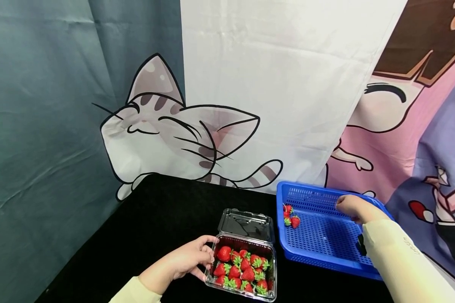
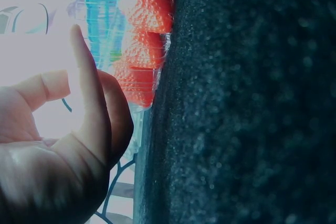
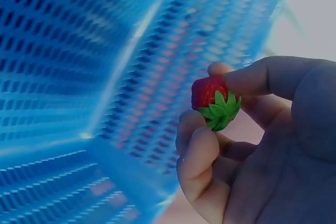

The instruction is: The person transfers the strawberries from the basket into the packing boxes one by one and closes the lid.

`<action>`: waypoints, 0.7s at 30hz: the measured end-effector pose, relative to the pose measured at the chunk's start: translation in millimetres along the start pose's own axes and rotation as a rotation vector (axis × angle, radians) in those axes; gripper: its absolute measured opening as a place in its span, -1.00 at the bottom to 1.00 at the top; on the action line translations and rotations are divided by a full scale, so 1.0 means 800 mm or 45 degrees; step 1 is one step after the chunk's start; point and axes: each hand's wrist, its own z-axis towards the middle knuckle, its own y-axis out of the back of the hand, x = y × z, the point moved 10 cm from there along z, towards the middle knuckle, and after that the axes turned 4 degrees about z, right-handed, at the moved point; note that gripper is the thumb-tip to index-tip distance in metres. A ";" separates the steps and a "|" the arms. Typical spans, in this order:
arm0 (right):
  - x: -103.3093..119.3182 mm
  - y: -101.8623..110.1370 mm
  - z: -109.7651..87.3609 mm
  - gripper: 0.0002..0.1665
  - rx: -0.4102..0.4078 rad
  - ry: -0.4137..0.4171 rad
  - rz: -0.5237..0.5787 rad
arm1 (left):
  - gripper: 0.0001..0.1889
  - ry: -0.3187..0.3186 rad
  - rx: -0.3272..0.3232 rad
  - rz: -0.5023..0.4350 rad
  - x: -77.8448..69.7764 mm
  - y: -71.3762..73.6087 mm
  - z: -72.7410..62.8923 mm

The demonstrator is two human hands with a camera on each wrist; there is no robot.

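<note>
Over the right part of the blue plastic basket (image 1: 311, 252), my right hand (image 1: 358, 208) pinches a single strawberry (image 3: 212, 98) between thumb and fingers. Its green leaves face the wrist camera; in the head view the hand hides it. My left hand (image 1: 191, 259) holds the left side of a clear plastic box (image 1: 274, 269), bent fingers against the wall and thumb near the front corner. Several strawberries (image 1: 246, 273) lie inside, also seen through the wall in the left wrist view. The box's hinged lid (image 1: 246, 225) is folded back, away from me.
A few strawberries (image 1: 295, 221) lie at the left end of the basket. The basket stands just right of the box on a black cloth (image 1: 167, 210). Behind the table hangs a printed curtain (image 1: 280, 84) with a cartoon cat.
</note>
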 end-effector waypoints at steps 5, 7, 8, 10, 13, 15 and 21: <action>0.029 0.008 0.003 -0.85 -0.030 0.112 -0.042 | -0.33 0.010 -0.002 0.004 0.002 0.002 0.001; 0.045 0.009 0.001 -0.85 -0.051 0.166 -0.105 | -0.34 0.014 -0.004 0.004 0.002 0.002 0.001; 0.053 0.010 0.000 -0.85 -0.060 0.196 -0.142 | -0.34 0.013 -0.004 0.003 0.003 0.002 0.002; 0.076 0.011 -0.008 -0.86 -0.084 0.280 -0.215 | -0.34 0.010 -0.003 0.003 0.002 0.002 0.002; 0.112 0.008 -0.023 -0.88 -0.105 0.403 -0.309 | -0.34 0.010 0.003 -0.002 0.001 0.002 0.002; 0.136 0.002 -0.033 -0.89 -0.097 0.478 -0.352 | -0.34 0.008 0.006 -0.005 0.001 0.002 0.003; 0.196 -0.038 -0.063 -0.83 0.030 0.673 -0.370 | -0.34 0.010 0.008 -0.010 0.001 0.001 0.003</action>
